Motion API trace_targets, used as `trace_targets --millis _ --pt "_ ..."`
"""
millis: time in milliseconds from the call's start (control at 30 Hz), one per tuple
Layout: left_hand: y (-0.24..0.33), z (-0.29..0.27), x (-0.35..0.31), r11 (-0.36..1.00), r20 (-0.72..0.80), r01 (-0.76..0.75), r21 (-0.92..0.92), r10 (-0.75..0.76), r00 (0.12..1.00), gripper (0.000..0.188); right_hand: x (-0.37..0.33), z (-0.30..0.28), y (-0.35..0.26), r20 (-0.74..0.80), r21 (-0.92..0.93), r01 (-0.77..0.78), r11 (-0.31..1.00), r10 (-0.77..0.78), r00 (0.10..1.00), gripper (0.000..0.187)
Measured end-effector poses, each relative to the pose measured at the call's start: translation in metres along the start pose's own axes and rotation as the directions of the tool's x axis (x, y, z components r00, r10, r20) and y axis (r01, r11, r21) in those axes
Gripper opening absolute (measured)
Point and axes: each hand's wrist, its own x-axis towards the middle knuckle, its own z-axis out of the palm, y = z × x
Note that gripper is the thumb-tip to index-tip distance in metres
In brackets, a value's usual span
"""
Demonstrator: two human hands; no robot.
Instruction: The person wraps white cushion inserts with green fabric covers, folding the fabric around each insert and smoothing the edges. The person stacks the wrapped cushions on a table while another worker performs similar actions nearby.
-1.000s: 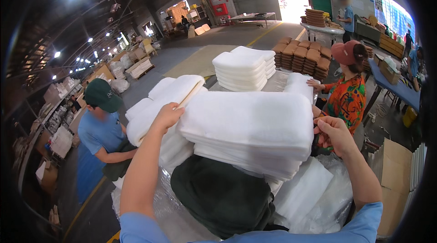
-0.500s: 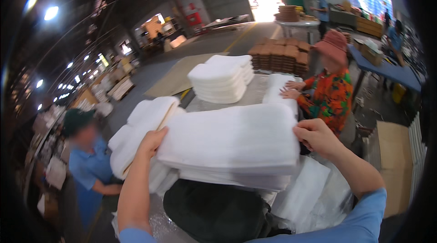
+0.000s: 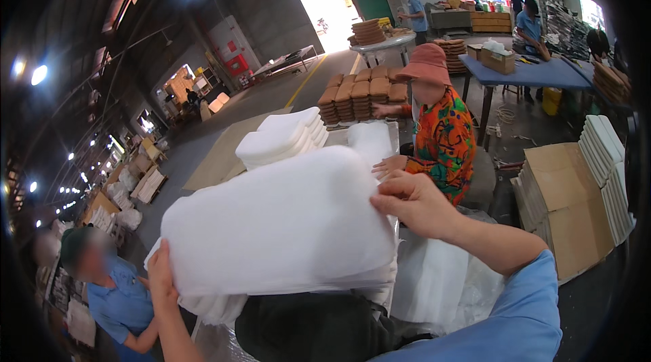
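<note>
Between my two hands a white, round-cornered padding sheet (image 3: 278, 226) is held up by its ends, tilted with its right end higher. My left hand (image 3: 161, 277) grips its lower left edge, the fingers partly behind it. My right hand (image 3: 410, 203) pinches the right edge between thumb and fingers. Beneath it, mostly hidden, is a stack of similar white sheets (image 3: 385, 280). A dark, rounded fabric thing (image 3: 305, 328) shows at the lower edge in front of me.
Beyond my sheet stand a white pad stack (image 3: 285, 135) and brown pad piles (image 3: 359, 97). A co-worker in a pink hat (image 3: 441, 138) is at the far right side of my table, another in blue (image 3: 122, 301) at left. Cardboard (image 3: 569, 206) leans at right; a blue table (image 3: 522, 72) stands behind.
The sheet has risen off the stack and tilted, its right end up, with both hands still on it. My view has swung right. The pink-hatted co-worker's hands have moved apart.
</note>
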Motion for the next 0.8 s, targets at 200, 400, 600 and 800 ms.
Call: trace_targets --millis 200,400,600,800 --pt "-0.039 -0.104 -0.109 0.999 -0.184 0.0 -0.032 -0.006 0.983 0.048 -0.044 0.06 0.008 0.143 0.216 0.049 0.975 -0.081 0.986 0.027" --pt "-0.138 -0.172 -0.304 0.969 -0.459 0.245 -0.009 -0.222 0.86 0.043 -0.119 0.163 0.021 0.471 0.265 -0.155 0.952 0.013 0.882 0.031" --pt "-0.2 -0.234 -0.506 0.887 -0.663 0.462 -0.006 -0.35 0.662 0.041 -0.205 0.28 0.036 0.766 0.163 -0.441 0.883 0.168 0.621 0.031" --pt "-0.228 -0.283 -0.617 0.837 -0.737 0.546 0.02 -0.357 0.574 0.049 -0.272 0.388 0.072 0.867 -0.022 -0.578 0.816 0.304 0.396 0.026"
